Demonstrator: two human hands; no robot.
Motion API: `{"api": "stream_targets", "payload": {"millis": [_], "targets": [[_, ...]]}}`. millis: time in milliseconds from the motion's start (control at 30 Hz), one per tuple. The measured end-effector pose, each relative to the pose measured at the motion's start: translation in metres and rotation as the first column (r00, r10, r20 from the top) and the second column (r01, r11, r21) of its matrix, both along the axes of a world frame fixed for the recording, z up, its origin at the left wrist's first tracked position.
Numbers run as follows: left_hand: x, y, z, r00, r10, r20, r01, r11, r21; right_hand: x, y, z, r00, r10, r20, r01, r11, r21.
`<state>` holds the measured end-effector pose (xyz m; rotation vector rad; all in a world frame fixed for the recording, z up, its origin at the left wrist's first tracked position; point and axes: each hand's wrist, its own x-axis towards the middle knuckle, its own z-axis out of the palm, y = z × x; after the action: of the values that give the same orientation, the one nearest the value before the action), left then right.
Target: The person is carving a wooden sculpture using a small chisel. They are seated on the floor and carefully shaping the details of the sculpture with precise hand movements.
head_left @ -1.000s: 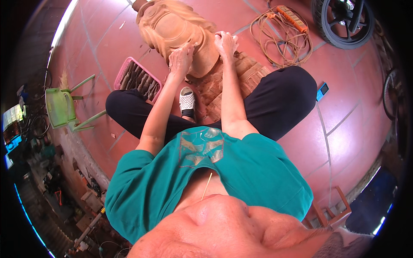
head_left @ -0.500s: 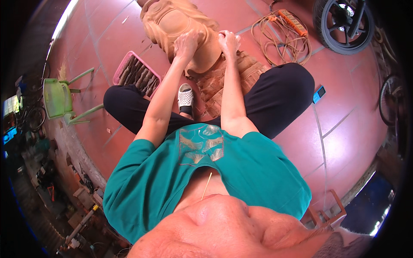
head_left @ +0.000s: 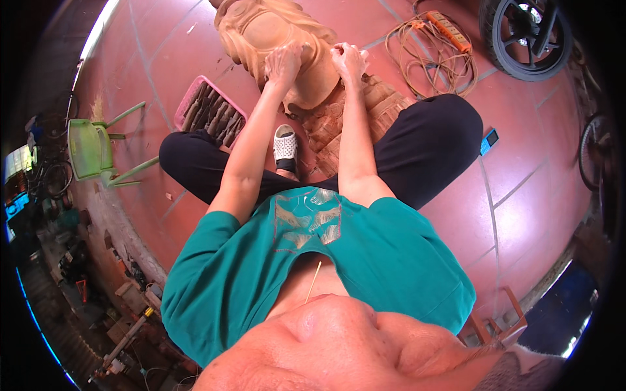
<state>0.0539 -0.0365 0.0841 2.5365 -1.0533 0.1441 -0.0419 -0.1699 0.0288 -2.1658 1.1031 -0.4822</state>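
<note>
A carved wooden statue (head_left: 319, 83) with rounded, fold-like relief lies on the floor ahead of me. My left hand (head_left: 283, 65) is closed, knuckles up, over the near part of the statue; whatever its fingers hold is hidden. Beside it, at the statue's right edge, is my right hand (head_left: 349, 62). Its fingers are curled and pinched together, and anything between them is too small to make out. Under and right of the statue's near end lies a rough, brown, ridged wooden piece (head_left: 381, 107).
Left of my legs sits a pink basket (head_left: 189, 98) of dark, stick-like tools. A green chair (head_left: 89, 150) stands farther left. At right are an orange power strip (head_left: 448, 32) with coiled cord (head_left: 417, 65), a wheel (head_left: 499, 49) and a blue phone (head_left: 488, 141).
The whole view has shifted slightly, so the floor things appear a little farther right. Both hands have moved slightly left relative to the statue and stay closed.
</note>
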Motion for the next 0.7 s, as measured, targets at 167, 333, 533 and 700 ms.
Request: {"api": "stream_targets", "payload": {"millis": [167,333,533,700], "targets": [[-0.006,0.003,0.005,1.000,0.017,-0.022,-0.016,1.000,0.022,-0.003,-0.008,-0.007,1.000,0.027,-0.008,-0.026,0.994,0.108],[-0.035,0.037,-0.009,0.998,0.012,-0.056,-0.016,0.998,-0.061,0.000,0.001,-0.005,1.000,-0.007,-0.001,0.007,1.000,0.008],[-0.008,0.007,0.001,0.999,0.040,-0.023,-0.041,0.999,-0.018,0.001,0.003,-0.003,1.000,0.001,-0.029,-0.002,1.000,-0.028],[-0.008,0.006,0.003,0.997,0.055,-0.060,-0.056,0.998,-0.017,-0.003,-0.001,-0.003,0.999,0.010,0.038,-0.012,0.999,0.040]]}}
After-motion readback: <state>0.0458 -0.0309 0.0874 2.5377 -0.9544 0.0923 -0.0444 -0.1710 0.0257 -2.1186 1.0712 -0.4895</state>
